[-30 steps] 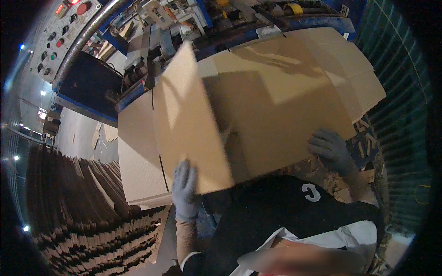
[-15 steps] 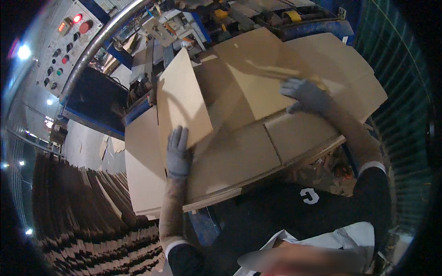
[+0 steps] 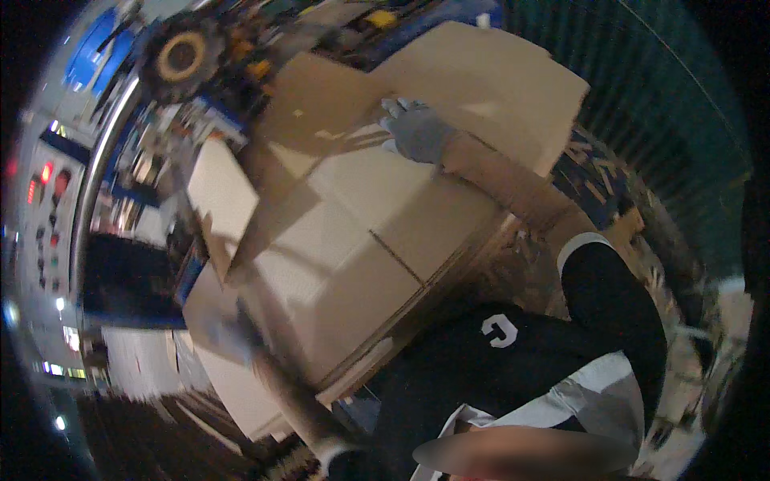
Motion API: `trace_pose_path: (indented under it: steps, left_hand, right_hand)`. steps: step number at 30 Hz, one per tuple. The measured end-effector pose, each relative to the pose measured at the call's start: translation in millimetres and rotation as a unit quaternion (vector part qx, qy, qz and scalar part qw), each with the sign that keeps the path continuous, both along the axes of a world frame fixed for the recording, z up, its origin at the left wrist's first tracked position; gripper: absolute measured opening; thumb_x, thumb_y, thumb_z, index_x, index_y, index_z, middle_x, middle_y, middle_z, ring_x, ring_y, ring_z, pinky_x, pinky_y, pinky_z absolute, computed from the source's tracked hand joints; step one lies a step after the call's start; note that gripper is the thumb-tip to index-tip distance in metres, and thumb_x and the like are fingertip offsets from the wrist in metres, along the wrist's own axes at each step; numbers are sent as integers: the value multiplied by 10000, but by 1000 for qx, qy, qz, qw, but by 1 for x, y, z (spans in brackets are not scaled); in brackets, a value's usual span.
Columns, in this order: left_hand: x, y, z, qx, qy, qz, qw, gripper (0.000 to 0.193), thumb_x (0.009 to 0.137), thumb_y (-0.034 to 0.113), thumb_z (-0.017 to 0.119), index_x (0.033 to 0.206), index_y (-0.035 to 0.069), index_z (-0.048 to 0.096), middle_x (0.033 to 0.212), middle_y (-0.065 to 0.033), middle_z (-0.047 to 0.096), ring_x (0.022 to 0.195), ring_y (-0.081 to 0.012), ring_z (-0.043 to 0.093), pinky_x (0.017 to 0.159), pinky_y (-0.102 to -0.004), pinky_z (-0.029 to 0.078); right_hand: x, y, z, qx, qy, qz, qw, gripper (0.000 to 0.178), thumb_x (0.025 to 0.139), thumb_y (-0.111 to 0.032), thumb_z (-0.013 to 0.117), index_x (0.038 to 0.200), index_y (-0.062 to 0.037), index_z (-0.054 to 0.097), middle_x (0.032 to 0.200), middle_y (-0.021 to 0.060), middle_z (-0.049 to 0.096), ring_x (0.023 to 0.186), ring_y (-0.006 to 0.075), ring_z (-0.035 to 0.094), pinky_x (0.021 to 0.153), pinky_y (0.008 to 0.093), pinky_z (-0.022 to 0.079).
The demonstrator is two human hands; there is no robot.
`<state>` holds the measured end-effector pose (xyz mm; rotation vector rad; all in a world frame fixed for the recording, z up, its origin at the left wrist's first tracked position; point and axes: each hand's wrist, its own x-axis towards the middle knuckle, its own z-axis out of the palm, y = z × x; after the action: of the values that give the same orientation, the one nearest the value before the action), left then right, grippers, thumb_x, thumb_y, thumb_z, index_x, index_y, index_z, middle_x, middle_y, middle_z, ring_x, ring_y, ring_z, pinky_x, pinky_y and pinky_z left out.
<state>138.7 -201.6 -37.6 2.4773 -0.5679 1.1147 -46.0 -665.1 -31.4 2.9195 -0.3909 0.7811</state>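
A wide brown cardboard blank (image 3: 345,293) lies flat in front of me, with other sheets under its near edge. Its pale left flap (image 3: 222,196) stands partly raised, and a brown far panel (image 3: 317,100) also looks lifted. My right hand (image 3: 421,131), in a grey glove, rests on or just over the cardboard beside that far panel, fingers stretched and apart. Toward the near left, my gloved left hand (image 3: 237,333) is over the left part of the cardboard; motion smears its fingers, so its grip does not show.
On the left stand a control panel (image 3: 52,216) with lit red lights and a curved metal rail (image 3: 100,172). Machine parts with a dark round wheel (image 3: 180,58) are at the back. Stacked cardboard (image 3: 152,437) fills the lower left; a green ribbed curtain (image 3: 650,104) hangs right.
The whole view has turned and blurred. My left hand has left the raised left flap and come nearer to me. My right hand has shifted farther back along the cardboard.
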Motion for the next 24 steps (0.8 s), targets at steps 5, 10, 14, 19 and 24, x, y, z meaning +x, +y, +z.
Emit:
trace_pose_path:
  steps: [5, 10, 14, 19, 24]
  left_hand:
    - [-91, 127, -13, -90, 70, 407, 906, 555, 891, 548, 419, 1210, 137, 612, 1059, -131, 658, 971, -305, 620, 826, -442, 475]
    - [-105, 179, -31, -103, 170, 489, 849, 593, 858, 570, 481, 1133, 76, 661, 1011, -156, 676, 909, -325, 639, 798, -459, 496]
    - [-109, 189, -21, -489, 119, 305, 809, 446, 881, 300, 567, 1193, -18, 589, 1080, -197, 647, 891, -318, 632, 810, -408, 510]
    - [-133, 200, 8, -772, 72, 9, 631, 323, 916, 155, 475, 1147, -39, 591, 1164, -141, 589, 1034, -251, 561, 899, -387, 448]
    - [-131, 189, 39, -675, 203, -123, 699, 365, 912, 136, 546, 1232, -37, 521, 1245, -140, 542, 1114, -248, 524, 955, -402, 448]
  right_hand:
    - [-178, -83, -31, 200, -180, -376, 887, 555, 822, -509, 615, 1166, -78, 549, 1029, 166, 628, 902, 365, 619, 762, 441, 509]
    - [-230, -164, -108, 137, -98, -425, 890, 509, 820, -452, 627, 1142, -64, 559, 1059, 178, 629, 907, 386, 621, 745, 446, 522]
    - [-226, -182, -104, 194, -73, -452, 867, 473, 813, -379, 646, 1113, -18, 585, 1119, 226, 626, 938, 407, 631, 766, 435, 529]
    - [-222, -171, -60, 596, -576, -228, 512, 400, 801, -152, 674, 1183, -48, 616, 1109, 155, 643, 962, 322, 626, 823, 381, 510]
    - [-196, -161, -22, -64, -273, -329, 902, 342, 859, -120, 625, 1176, 5, 593, 1102, 85, 628, 984, 235, 607, 866, 350, 484]
